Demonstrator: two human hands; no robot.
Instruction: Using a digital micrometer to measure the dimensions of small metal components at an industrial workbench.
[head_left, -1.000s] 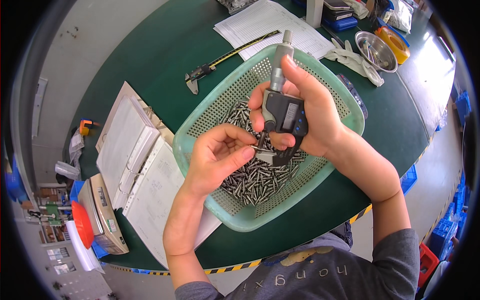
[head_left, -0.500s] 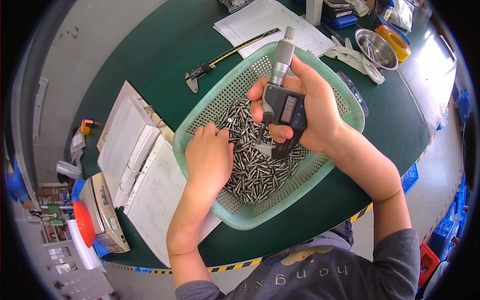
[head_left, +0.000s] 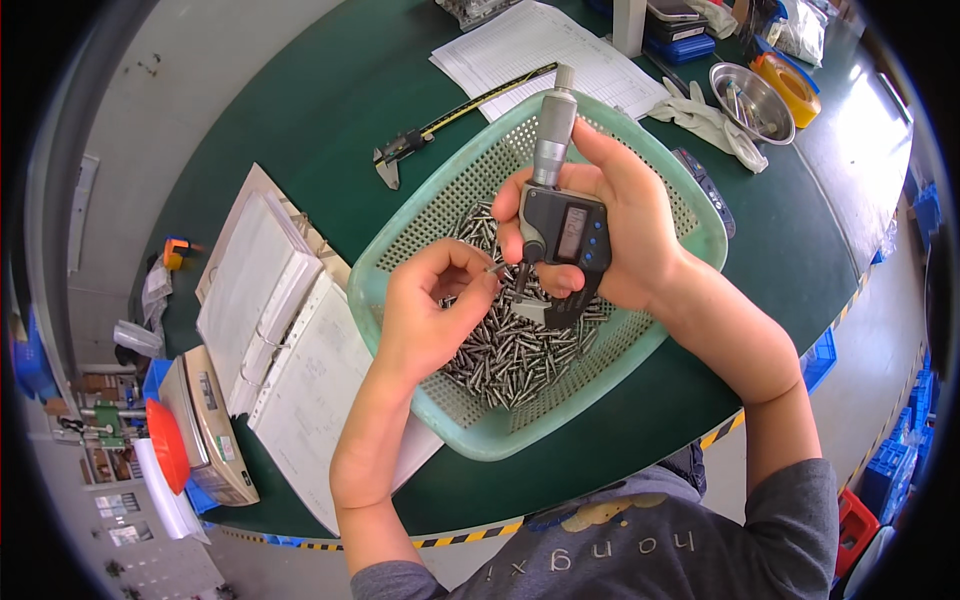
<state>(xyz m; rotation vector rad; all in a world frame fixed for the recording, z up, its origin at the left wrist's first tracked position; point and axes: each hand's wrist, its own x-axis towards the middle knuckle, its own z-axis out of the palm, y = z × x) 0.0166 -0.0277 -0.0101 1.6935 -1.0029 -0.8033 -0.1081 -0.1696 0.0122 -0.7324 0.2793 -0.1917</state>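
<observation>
Your left hand [head_left: 420, 315] has its thumb and fingers clamped on a small metal pin [head_left: 497, 267], just beside the digital micrometer [head_left: 565, 228]. Your right hand [head_left: 640, 225] wraps its fingers round that micrometer, above the green basket [head_left: 480, 443] of loose pins [head_left: 505, 365] on the desk [head_left: 290, 110]. A caliper [head_left: 403, 146] lies beyond the basket; a ring binder [head_left: 310, 400] spreads out to its left.

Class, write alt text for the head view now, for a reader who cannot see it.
A person's right hand holds a digital micrometer over a green perforated basket of small metal pins, while the left hand pinches a slim metal piece beside the micrometer. An open ring binder lies to the left.
</observation>
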